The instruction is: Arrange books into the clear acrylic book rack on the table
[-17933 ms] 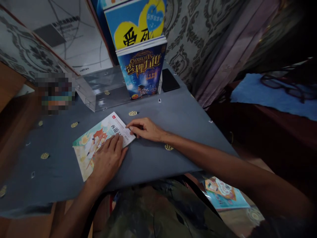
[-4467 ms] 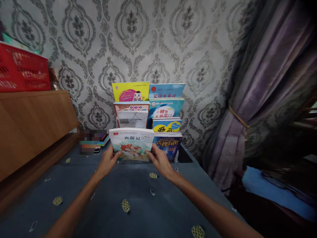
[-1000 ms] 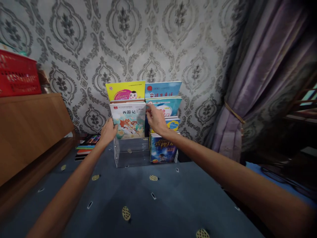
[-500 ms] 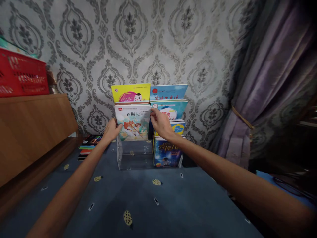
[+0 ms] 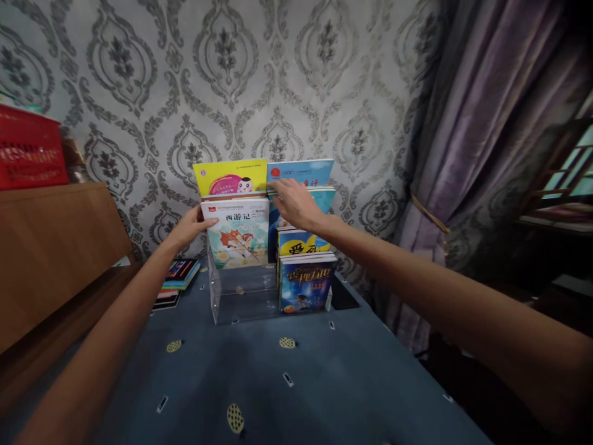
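A: Head view: where's the book?
B: The 西游记 paperback (image 5: 235, 235) stands upright in the left side of a clear acrylic rack (image 5: 241, 293), just in front of a yellow picture book (image 5: 230, 178).

A: And the left grip (image 5: 189, 226)?
B: Fingers pressed on the paperback's upper-left edge. Pinching or only steadying? I can't tell.

A: The right grip (image 5: 294, 204)?
B: Spread open, reaching across the top of the paperback, fingertips (image 5: 271, 184) at a blue book (image 5: 300, 173). Whether they touch, I can't tell.

A: What's to the right of the paperback?
B: A stack topped by a dark-blue *Charlie IX* book (image 5: 306, 283), in the rack's right side. The rack sits on a blue patterned cloth (image 5: 287, 386) — a wooden cabinet (image 5: 50, 247) with a red basket (image 5: 28, 151) stands to the left.
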`<state>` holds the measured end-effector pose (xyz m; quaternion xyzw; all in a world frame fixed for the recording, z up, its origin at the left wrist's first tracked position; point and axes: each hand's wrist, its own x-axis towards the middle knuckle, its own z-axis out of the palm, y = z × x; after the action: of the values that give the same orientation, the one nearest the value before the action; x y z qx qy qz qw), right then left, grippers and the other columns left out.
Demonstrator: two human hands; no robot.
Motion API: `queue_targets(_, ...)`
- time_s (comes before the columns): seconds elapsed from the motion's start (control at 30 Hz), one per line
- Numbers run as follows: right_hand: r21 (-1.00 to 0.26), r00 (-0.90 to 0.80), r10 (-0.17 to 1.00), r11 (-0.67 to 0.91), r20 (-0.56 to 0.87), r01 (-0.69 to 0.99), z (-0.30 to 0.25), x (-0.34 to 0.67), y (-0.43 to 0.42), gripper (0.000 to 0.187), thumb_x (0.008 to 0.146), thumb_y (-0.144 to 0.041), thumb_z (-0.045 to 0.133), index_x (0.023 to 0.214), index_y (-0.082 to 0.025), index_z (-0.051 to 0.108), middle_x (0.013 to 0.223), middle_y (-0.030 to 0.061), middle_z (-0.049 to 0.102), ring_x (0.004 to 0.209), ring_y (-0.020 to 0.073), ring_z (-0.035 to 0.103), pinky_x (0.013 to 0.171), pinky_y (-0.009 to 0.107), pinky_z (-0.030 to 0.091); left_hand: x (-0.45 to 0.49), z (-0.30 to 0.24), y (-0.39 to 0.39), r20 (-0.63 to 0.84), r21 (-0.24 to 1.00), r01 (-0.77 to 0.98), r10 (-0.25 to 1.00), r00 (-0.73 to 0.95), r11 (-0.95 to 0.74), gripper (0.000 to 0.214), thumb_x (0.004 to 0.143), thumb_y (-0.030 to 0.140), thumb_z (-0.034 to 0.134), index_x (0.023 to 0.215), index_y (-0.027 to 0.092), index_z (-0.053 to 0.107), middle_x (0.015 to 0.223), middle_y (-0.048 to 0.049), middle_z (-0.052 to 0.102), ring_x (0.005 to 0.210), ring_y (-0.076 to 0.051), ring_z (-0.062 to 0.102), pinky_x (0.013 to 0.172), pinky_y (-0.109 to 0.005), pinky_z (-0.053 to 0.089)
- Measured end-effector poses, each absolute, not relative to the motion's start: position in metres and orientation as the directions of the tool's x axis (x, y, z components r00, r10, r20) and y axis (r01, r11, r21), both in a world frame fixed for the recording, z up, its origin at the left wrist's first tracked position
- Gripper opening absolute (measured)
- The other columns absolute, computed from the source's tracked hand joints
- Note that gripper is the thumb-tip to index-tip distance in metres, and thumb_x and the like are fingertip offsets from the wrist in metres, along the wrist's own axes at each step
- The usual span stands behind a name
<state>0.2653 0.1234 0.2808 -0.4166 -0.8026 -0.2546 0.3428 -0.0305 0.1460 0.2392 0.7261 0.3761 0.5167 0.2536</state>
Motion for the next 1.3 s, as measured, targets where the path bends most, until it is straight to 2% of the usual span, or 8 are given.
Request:
queue_targets(0.1, 0.144, -0.438, 0.516, 0.512, 0.737, 0.847, 0.277, 0.267, 0.127, 0.031, 0.093, -0.017, 0.044, 0.118, -0.019, 0.062, 0.112, 0.0123, 0.066, 0.102, 0.0307, 0.054, 0.086, 0.045, 0.042, -0.032, 0.235, 0.145, 0.488, 0.794, 0.293, 0.846, 0.213, -0.532, 0.067, 0.059, 0.057, 0.080, 0.109, 0.016, 0.065, 0.109, -0.0126, 0.075, 0.102, -0.033, 0.068, 0.081, -0.042, 0.057)
queue_targets(0.27, 0.185, -0.456, 0.496, 0.501, 0.739, 0.845, 0.270, 0.268, 0.123, 0.033, 0.095, -0.016, 0.039, 0.120, -0.017, 0.061, 0.117, 0.0138, 0.064, 0.104, 0.0314, 0.053, 0.090, 0.045, 0.040, -0.038, 0.231, 0.148, 0.507, 0.798, 0.258, 0.838, 0.204, -0.545, 0.070, 0.058, 0.060, 0.081, 0.110, 0.016, 0.067, 0.109, -0.0121, 0.075, 0.102, -0.032, 0.068, 0.085, -0.042, 0.057)
queue_targets(0.57, 0.170, -0.431, 0.512, 0.479, 0.743, 0.861, 0.272, 0.264, 0.121, 0.028, 0.095, -0.020, 0.045, 0.118, -0.019, 0.059, 0.115, 0.0136, 0.063, 0.105, 0.0323, 0.051, 0.088, 0.043, 0.038, -0.042, 0.229, 0.149, 0.502, 0.786, 0.336, 0.853, 0.146, -0.520, 0.070, 0.059, 0.063, 0.078, 0.109, 0.016, 0.065, 0.104, -0.0119, 0.075, 0.089, -0.029, 0.069, 0.065, -0.033, 0.056)
queue_targets(0.73, 0.177, -0.443, 0.513, 0.486, 0.735, 0.856, 0.272, 0.264, 0.119, 0.030, 0.094, -0.023, 0.046, 0.121, -0.021, 0.060, 0.117, 0.0126, 0.062, 0.107, 0.0328, 0.050, 0.089, 0.045, 0.038, -0.040, 0.225, 0.146, 0.525, 0.770, 0.330, 0.836, 0.156, -0.546, 0.073, 0.062, 0.061, 0.076, 0.115, 0.014, 0.061, 0.110, -0.0141, 0.073, 0.093, -0.029, 0.068, 0.067, -0.034, 0.055)
queue_targets(0.9, 0.180, -0.454, 0.511, 0.497, 0.730, 0.849, 0.270, 0.263, 0.117, 0.032, 0.093, -0.021, 0.049, 0.122, -0.024, 0.061, 0.120, 0.0107, 0.064, 0.109, 0.0318, 0.052, 0.094, 0.048, 0.038, -0.044, 0.215, 0.143, 0.559, 0.732, 0.364, 0.813, 0.161, -0.575, 0.066, 0.065, 0.054, 0.071, 0.118, 0.015, 0.059, 0.114, -0.0136, 0.071, 0.100, -0.029, 0.066, 0.067, -0.031, 0.055)
queue_targets(1.0, 0.175, -0.443, 0.481, 0.504, 0.757, 0.846, 0.262, 0.261, 0.105, 0.037, 0.091, -0.018, 0.049, 0.127, -0.021, 0.060, 0.130, 0.0128, 0.060, 0.122, 0.0329, 0.048, 0.103, 0.051, 0.034, -0.049, 0.203, 0.139, 0.568, 0.717, 0.402, 0.812, 0.138, -0.570, 0.060, 0.067, 0.046, 0.068, 0.117, 0.013, 0.058, 0.113, -0.0148, 0.070, 0.101, -0.029, 0.065, 0.071, -0.035, 0.056)
queue_targets(1.13, 0.148, -0.443, 0.438, 0.559, 0.782, 0.816, 0.238, 0.256, 0.082, 0.041, 0.090, -0.017, 0.049, 0.129, -0.020, 0.058, 0.143, 0.0132, 0.051, 0.135, 0.0329, 0.039, 0.109, 0.055, 0.030, -0.051, 0.182, 0.130, 0.603, 0.684, 0.424, 0.787, 0.131, -0.594, 0.049, 0.070, 0.032, 0.060, 0.116, 0.014, 0.058, 0.119, -0.0137, 0.067, 0.110, -0.027, 0.063, 0.090, -0.043, 0.054)
queue_targets(1.3, 0.071, -0.517, 0.420, 0.721, 0.746, 0.689, 0.196, 0.251, 0.054, 0.036, 0.090, -0.017, 0.048, 0.123, -0.017, 0.062, 0.138, 0.0156, 0.056, 0.131, 0.0320, 0.048, 0.107, 0.055, 0.039, -0.049, 0.159, 0.125, 0.631, 0.643, 0.471, 0.766, 0.119, -0.604, 0.050, 0.071, 0.020, 0.053, 0.120, 0.014, 0.059, 0.120, -0.0112, 0.068, 0.110, -0.022, 0.063, 0.104, -0.045, 0.047)
